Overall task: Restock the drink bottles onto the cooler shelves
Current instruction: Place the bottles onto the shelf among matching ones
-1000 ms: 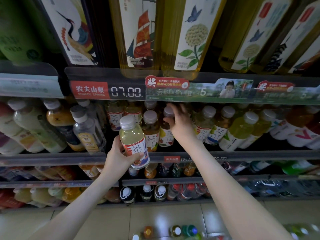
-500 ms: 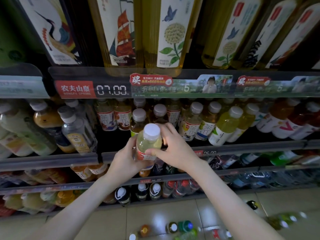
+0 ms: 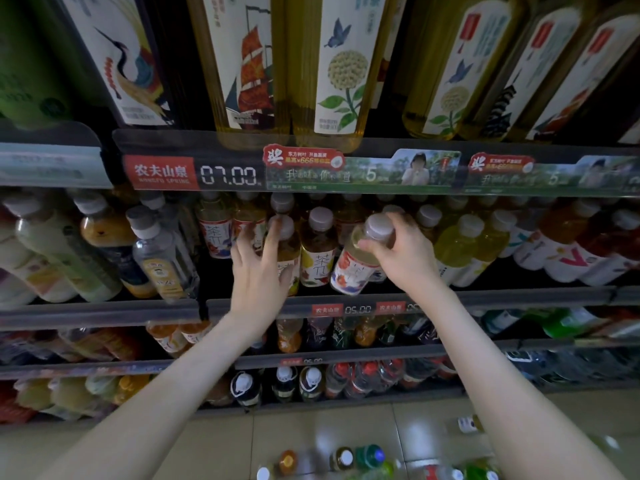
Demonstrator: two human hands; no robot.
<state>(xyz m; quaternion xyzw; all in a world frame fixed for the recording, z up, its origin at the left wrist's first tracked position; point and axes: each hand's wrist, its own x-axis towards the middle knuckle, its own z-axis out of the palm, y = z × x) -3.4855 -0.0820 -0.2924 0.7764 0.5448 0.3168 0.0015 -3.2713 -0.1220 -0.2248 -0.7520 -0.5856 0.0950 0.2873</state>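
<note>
Head view: my right hand [image 3: 408, 252], arm reaching up from lower right, clamped the bottle [image 3: 360, 259] by its neck at frame centre, on the shelf [image 3: 485, 297]. Its long axis tilted, cap toward me and up-right. My left hand [image 3: 258, 275] was empty, fingers [image 3: 275, 233] spread, touching a neighbouring bottle [image 3: 287, 247].

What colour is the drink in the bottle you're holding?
Pale yellow, seen in the head view: the bottle in the right hand.

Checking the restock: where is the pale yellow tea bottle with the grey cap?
The pale yellow tea bottle is right of centre, tilted on the middle shelf, held by the right hand, beside an amber tea bottle.
</note>
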